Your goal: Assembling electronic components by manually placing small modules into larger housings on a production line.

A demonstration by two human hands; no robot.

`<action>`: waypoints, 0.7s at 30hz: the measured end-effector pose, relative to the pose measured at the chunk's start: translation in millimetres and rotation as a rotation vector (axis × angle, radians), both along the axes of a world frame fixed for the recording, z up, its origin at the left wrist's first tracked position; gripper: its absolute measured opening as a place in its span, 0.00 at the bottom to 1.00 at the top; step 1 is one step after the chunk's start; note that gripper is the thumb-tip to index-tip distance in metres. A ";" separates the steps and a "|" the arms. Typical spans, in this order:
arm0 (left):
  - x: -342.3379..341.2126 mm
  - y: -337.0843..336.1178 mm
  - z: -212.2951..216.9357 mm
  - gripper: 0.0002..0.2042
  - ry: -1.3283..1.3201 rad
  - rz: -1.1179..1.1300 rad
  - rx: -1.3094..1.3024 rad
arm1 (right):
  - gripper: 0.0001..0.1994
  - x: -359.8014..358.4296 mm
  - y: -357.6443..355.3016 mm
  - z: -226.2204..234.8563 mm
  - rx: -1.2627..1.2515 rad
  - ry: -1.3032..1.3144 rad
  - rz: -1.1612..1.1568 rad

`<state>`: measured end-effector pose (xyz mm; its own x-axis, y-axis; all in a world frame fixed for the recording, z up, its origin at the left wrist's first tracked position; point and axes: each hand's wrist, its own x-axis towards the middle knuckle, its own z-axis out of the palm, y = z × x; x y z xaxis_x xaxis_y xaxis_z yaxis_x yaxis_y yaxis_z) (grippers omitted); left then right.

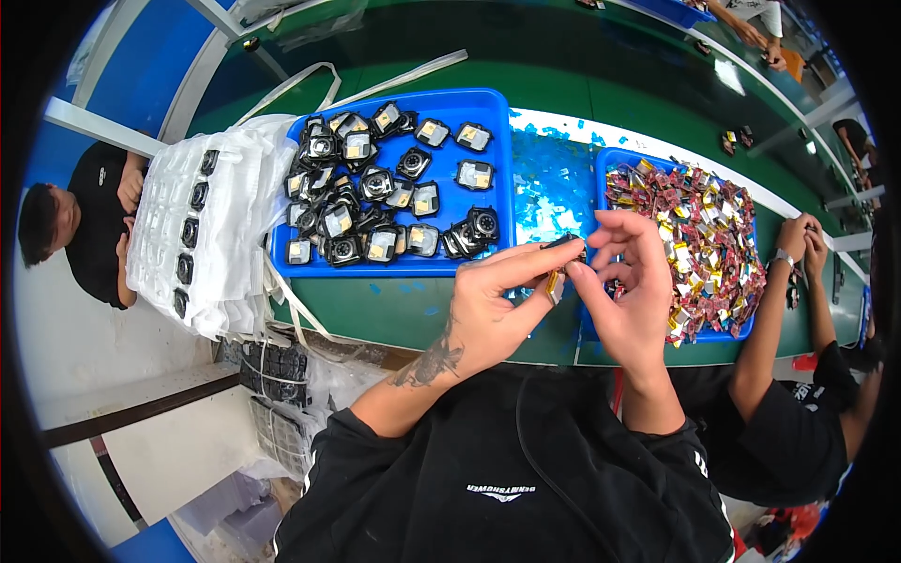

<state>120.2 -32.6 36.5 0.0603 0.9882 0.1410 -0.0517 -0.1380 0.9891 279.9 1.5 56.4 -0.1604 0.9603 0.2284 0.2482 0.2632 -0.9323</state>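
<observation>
My left hand (493, 305) is closed in a pinch between the two blue trays. Between its fingers is a small silver-and-yellow battery piece (556, 287), with a dark part just above it that the fingertips mostly hide. My right hand (633, 291) meets it from the right, its thumb tip against the dark part and its other fingers curled. To the left, a blue tray (502, 174) holds a heap of black smartwatch cases (377, 183). A second blue tray (601, 174) at the right is filled with small red circuit boards with silver and yellow batteries (690, 249).
A tall stack of clear plastic blister trays (202, 235) leans at the left, a row of watch cases in the top one. White straps (404, 77) lie across the green bench (554, 75). Other people sit at the left and right, and another person's hands show at the far right.
</observation>
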 end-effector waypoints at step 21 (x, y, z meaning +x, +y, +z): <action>-68.0 77.1 -23.7 0.17 1.366 -0.026 0.171 | 0.29 78.7 283.1 -61.1 -0.084 -0.853 -0.099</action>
